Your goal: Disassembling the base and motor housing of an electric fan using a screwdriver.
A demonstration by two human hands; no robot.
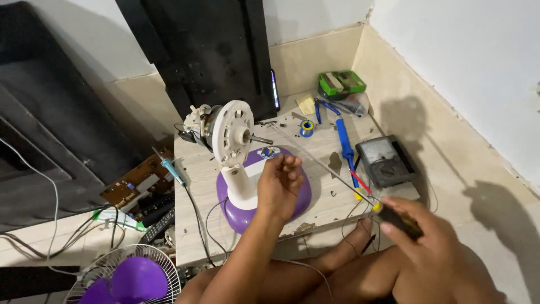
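A small fan with a purple base [301, 194] and a white motor head [232, 132] stands on a low wooden board [323, 146], its blades and guard removed. My left hand [279, 186] rests on top of the purple base, fingers curled, close to the round sticker. My right hand [419, 233] grips the dark handle of a long thin screwdriver [323, 163], whose shaft slants up and left toward the motor shaft. The tip seems to end just short of the motor, though it is too thin to tell.
A black multimeter [385, 160] and a blue-handled tool [344, 138] lie right of the fan. A solder spool [306, 128] and a green box [341, 82] sit at the back. At left are a circuit board [138, 183], cables, a fan guard with purple blades [132, 276].
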